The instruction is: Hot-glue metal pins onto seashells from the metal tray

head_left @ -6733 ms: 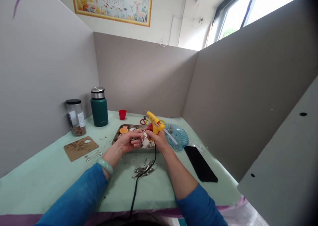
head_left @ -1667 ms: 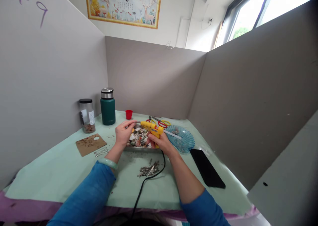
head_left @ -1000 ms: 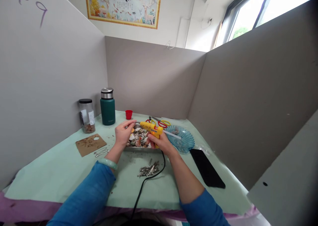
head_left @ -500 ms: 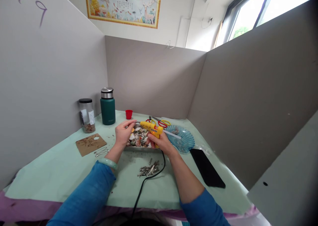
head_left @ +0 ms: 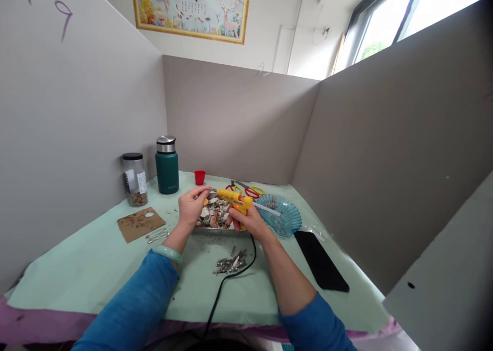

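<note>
My right hand (head_left: 248, 219) is wrapped round the handle of a yellow hot glue gun (head_left: 234, 199), a pale glue stick (head_left: 268, 209) jutting from its back end. Its nozzle points left at the fingertips of my left hand (head_left: 191, 206), which pinch something small that I cannot make out. Below both hands lies a metal tray (head_left: 217, 232) filled with mixed seashells (head_left: 215, 213); the hands and gun hide part of it. A heap of small silvery metal clips (head_left: 231, 262) rests on the table between my forearms.
A black cord (head_left: 221, 284) runs from the gun toward me. Rightward are a blue shell-shaped dish (head_left: 290, 220) and a black flat slab (head_left: 322, 262); behind, scissors (head_left: 252, 191) and a red cup (head_left: 199, 177). Leftward stand a green bottle (head_left: 167, 171), a jar (head_left: 134, 181) and a brown board (head_left: 134, 226).
The glue gun has shifted very slightly to the left, toward my left fingertips. Otherwise both hands and the things on the table stay as they were.
</note>
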